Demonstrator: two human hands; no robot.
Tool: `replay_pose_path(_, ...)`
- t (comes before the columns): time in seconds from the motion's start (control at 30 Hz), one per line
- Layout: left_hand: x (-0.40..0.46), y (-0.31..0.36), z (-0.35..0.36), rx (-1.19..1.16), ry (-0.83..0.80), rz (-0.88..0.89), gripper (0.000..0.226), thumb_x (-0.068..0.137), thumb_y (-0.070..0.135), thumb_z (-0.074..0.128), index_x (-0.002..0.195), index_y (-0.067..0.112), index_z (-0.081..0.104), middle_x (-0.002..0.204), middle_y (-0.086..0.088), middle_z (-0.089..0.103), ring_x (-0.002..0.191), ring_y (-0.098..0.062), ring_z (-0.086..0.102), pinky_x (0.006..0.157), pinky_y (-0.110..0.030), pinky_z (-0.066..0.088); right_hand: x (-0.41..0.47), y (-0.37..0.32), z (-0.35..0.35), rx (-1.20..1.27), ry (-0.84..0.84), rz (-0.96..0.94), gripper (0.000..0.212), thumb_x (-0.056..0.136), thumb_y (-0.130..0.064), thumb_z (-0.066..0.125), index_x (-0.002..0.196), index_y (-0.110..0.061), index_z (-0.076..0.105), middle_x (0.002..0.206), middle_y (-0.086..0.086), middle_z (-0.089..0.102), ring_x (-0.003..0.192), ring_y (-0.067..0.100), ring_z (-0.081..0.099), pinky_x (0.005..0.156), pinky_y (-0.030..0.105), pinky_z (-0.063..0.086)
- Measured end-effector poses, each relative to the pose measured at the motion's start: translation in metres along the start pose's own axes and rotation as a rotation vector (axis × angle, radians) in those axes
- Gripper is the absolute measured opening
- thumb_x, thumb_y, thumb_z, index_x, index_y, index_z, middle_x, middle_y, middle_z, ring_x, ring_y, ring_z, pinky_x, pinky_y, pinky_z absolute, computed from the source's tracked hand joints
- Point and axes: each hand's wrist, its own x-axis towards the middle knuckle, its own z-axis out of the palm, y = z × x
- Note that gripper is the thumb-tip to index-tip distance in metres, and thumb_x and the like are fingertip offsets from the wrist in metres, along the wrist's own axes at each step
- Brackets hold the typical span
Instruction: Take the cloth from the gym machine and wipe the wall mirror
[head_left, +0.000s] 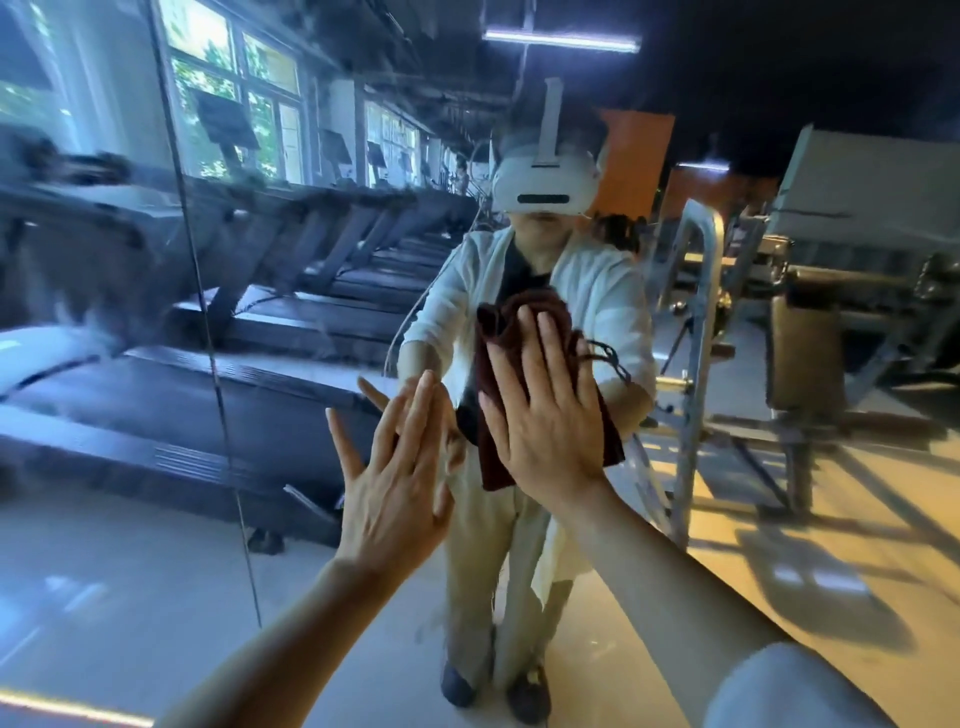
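The right forearm, nearest the camera, runs up to the right hand (545, 415), whose straight, slightly spread fingers press the cloth (498, 374) flat against the mirror (156, 312). The cloth lies directly under that palm, between hand and glass, and shows above the fingertips and below the heel of the hand. It hangs with its long axis close to upright, leaning slightly, the bunched end uppermost and the lower edge loose.

Just left of the cloth, the left hand (395, 478) rests on the bare glass with fingers straight, the thumb splayed out; it holds nothing.

The right hand is the one on the cloth, so the wiping falls to it. The pane seam (208, 312) stands well left of the cloth, with untouched glass between them.
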Motion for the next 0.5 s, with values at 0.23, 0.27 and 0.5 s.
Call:
replay_pose_path(0.23,-0.009,0.002,-0.001,0.012,-0.071,-0.010,0.114,0.074,0.024,0.081,0.160,0.017,0.007,0.167,-0.003,0.010,0.154,-0.017,-0.006,0.113,-0.070,-0.012,-0.034,0.032,-0.008,0.014,-0.035,-0.052,0.047,0.105,-0.041,0.038,0.147,-0.021,0.044,0.162,0.011,0.022,0.150,0.027,0.023,0.114,0.051,0.023)
replay_pose_path(0.27,-0.008,0.005,-0.001,0.011,-0.070,-0.020,0.115,0.072,0.023,0.081,0.160,0.017,0.008,0.167,-0.004,0.013,0.154,-0.020,0.000,0.113,-0.071,-0.010,-0.016,0.031,-0.012,0.022,0.013,0.079,0.050,0.105,-0.042,0.038,0.150,-0.021,0.040,0.162,0.012,0.021,0.151,0.028,0.021,0.114,0.053,0.025)
replay_pose_path(0.5,0.000,0.035,0.013,-0.062,0.023,0.009,0.106,0.066,0.014,0.081,0.157,0.009,0.025,0.163,-0.007,0.023,0.152,-0.023,0.012,0.117,-0.065,-0.012,0.015,0.022,-0.010,0.009,0.013,-0.082,0.052,0.106,-0.048,0.037,0.155,-0.032,0.037,0.162,0.015,0.030,0.151,0.032,0.021,0.119,0.059,0.012)
